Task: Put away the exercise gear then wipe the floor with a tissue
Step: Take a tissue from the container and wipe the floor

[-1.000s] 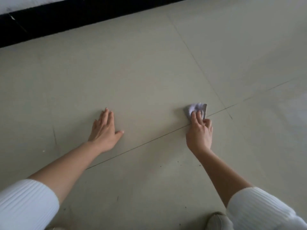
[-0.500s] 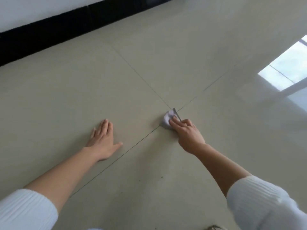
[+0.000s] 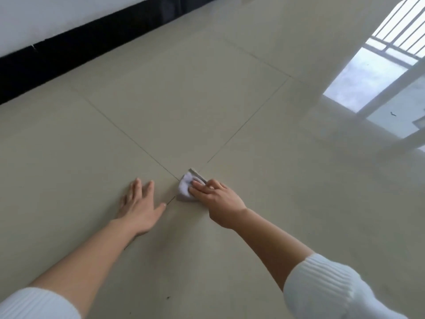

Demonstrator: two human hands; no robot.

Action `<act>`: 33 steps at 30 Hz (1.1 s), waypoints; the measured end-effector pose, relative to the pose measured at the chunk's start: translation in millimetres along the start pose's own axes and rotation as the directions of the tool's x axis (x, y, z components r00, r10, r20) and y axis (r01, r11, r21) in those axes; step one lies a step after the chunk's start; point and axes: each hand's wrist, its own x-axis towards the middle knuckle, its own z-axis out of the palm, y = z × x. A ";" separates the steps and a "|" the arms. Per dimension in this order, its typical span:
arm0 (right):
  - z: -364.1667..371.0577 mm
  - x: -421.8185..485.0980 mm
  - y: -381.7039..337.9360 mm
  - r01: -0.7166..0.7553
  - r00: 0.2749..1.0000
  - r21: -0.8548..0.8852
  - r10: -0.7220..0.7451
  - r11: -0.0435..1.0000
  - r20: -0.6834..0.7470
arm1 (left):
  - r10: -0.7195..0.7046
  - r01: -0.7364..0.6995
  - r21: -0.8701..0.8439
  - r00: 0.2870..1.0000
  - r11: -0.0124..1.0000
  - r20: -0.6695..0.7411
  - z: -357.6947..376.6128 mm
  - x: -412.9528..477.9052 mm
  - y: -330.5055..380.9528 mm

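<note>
A small crumpled white tissue (image 3: 185, 185) lies on the beige tiled floor (image 3: 188, 111), right where four tile seams meet. My right hand (image 3: 216, 201) presses the tissue down with straight fingers laid over its near side. To the left of the tissue, my left hand (image 3: 140, 203) rests flat on the floor with fingers spread and holds nothing. No exercise gear is in view.
A black skirting board (image 3: 87, 40) under a white wall runs along the far left. A bright reflection of a barred window (image 3: 372, 72) lies on the glossy floor at the right. Small dark specks (image 3: 168, 297) dot the tile near me.
My right hand has slid the tissue leftward along the floor toward my left hand. The view has swung to the right, bringing the window reflection into sight. My left hand stays planted.
</note>
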 end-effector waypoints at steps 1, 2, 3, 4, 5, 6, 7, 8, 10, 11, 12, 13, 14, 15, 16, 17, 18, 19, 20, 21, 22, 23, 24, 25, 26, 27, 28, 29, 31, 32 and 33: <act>-3.9 2.9 10.8 -0.060 0.998 -0.014 0.060 0.998 -0.020 | -0.015 0.015 -0.007 1.000 1.000 0.006 0.3 3.6 10.6; -7.3 5.9 22.1 -0.120 0.992 -0.028 0.119 0.992 -0.032 | -0.039 0.039 -0.012 0.999 0.999 0.007 0.1 7.3 19.7; -11.2 8.3 32.4 -0.168 0.985 -0.047 0.166 0.985 -0.039 | -0.059 0.059 -0.015 0.998 0.998 0.004 -0.2 11.1 27.6; -15.0 10.3 42.1 -0.204 0.979 -0.068 0.202 0.977 -0.038 | -0.071 0.071 -0.020 0.998 0.997 0.000 -0.6 15.0 34.1; -18.9 11.7 50.4 -0.239 0.971 -0.085 0.237 0.967 -0.036 | -0.076 0.076 -0.028 0.997 0.997 -0.003 -1.4 18.2 39.0; -23.0 12.4 58.1 -0.280 0.960 -0.091 0.277 0.956 -0.036 | -0.079 0.078 -0.034 0.997 0.996 -0.004 -2.0 21.2 42.3; -26.6 12.4 65.1 -0.325 0.946 -0.090 0.322 0.941 -0.043 | -0.079 0.079 -0.036 0.997 0.996 -0.003 -2.7 24.0 44.4; -28.8 11.9 71.5 -0.369 0.929 -0.084 0.365 0.926 -0.056 | -0.077 0.077 -0.029 0.997 0.997 -0.001 -2.9 26.3 45.3; -30.2 9.2 80.5 -0.448 0.893 -0.077 0.442 0.891 -0.088 | -0.075 0.075 0.015 0.997 0.997 0.005 -2.2 29.5 45.7; -29.6 7.8 84.1 -0.491 0.869 -0.068 0.484 0.868 -0.102 | -0.076 0.076 0.040 0.997 0.996 0.011 -2.2 30.3 46.1; -29.2 7.7 87.3 -0.539 0.839 -0.056 0.531 0.840 -0.113 | -0.077 0.076 0.059 0.997 0.995 0.016 -2.9 31.1 47.0; -28.5 9.2 89.4 -0.588 0.806 -0.043 0.579 0.808 -0.124 | -0.080 0.079 0.069 0.996 0.995 0.023 -4.0 31.9 48.6; -27.8 12.1 89.0 -0.628 0.773 -0.022 0.620 0.778 -0.132 | -0.086 0.083 0.072 0.996 0.994 0.030 -5.3 32.6 50.5; -28.1 15.6 85.7 -0.654 0.749 0.008 0.649 0.756 -0.135 | -0.094 0.091 0.071 0.995 0.993 0.039 -6.9 33.0 52.9; -26.2 19.2 79.4 -0.658 0.742 0.039 0.657 0.752 -0.132 | -0.106 0.103 0.067 0.993 0.992 0.049 -7.9 33.9 55.4; -23.0 22.1 70.4 -0.627 0.765 0.063 0.629 0.776 -0.137 | -0.118 0.115 0.060 0.991 0.992 0.057 -9.3 35.0 58.2; -17.4 23.1 59.4 -0.552 0.815 0.072 0.556 0.830 -0.161 | -0.132 0.129 0.053 0.989 0.990 0.062 -10.4 36.5 60.9; -10.2 22.7 47.8 -0.448 0.872 0.066 0.452 0.891 -0.190 | -0.146 0.143 0.050 0.987 0.988 0.064 -11.5 38.4 64.0; -4.4 21.0 38.2 -0.342 0.916 0.062 0.347 0.938 -0.202 | -0.159 0.156 0.052 0.985 0.986 0.065 -12.5 40.7 66.6; -1.0 18.8 33.3 -0.247 0.951 0.062 0.254 0.967 -0.178 | -0.171 0.168 0.055 0.983 0.984 0.067 -13.9 42.6 69.1; -0.9 17.5 33.7 -0.175 0.973 0.057 0.181 0.983 -0.146 | -0.182 0.179 0.057 0.981 0.982 0.071 -14.9 44.5 71.3; -3.5 16.6 39.2 -0.126 0.984 0.046 0.131 0.991 -0.122 | -0.191 0.187 0.060 0.979 0.981 0.076 -15.9 45.6 72.5; -7.7 16.0 47.3 -0.100 0.989 0.036 0.103 0.994 -0.108 | -0.195 0.190 0.065 0.977 0.980 0.080 -16.5 46.7 73.1; -13.4 15.8 57.0 -0.097 0.990 0.026 0.099 0.995 -0.104 | -0.198 0.192 0.071 0.977 0.979 0.086 -17.0 46.9 73.3; -17.2 15.7 68.7 -0.123 0.987 0.016 0.124 0.992 -0.104 | -0.200 0.194 0.075 0.976 0.978 0.089 -17.1 46.8 73.5; -22.3 14.5 80.8 -0.184 0.976 0.010 0.184 0.983 -0.113 | -0.204 0.198 0.072 0.975 0.978 0.092 -17.5 45.9 73.5; -26.7 11.9 93.6 -0.263 0.957 0.010 0.262 0.965 -0.122 | -0.206 0.200 0.062 0.974 0.978 0.097 -17.5 44.9 74.3; -30.3 7.7 106.5 -0.345 0.930 0.011 0.343 0.939 -0.135 | -0.208 0.205 0.041 0.973 0.978 0.104 -17.4 43.8 76.3; -38.1 -3.3 129.9 -0.514 0.849 0.005 0.509 0.858 -0.143 | -0.222 0.226 -0.028 0.969 0.974 0.108 -16.0 42.5 80.9; -41.1 -7.4 137.4 -0.597 0.794 0.004 0.591 0.803 -0.140 | -0.228 0.234 -0.067 0.969 0.970 0.096 -14.8 42.3 83.4; -42.4 -8.9 141.1 -0.666 0.738 0.010 0.660 0.746 -0.137 | -0.219 0.226 -0.101 0.973 0.969 0.069 -13.1 42.3 85.3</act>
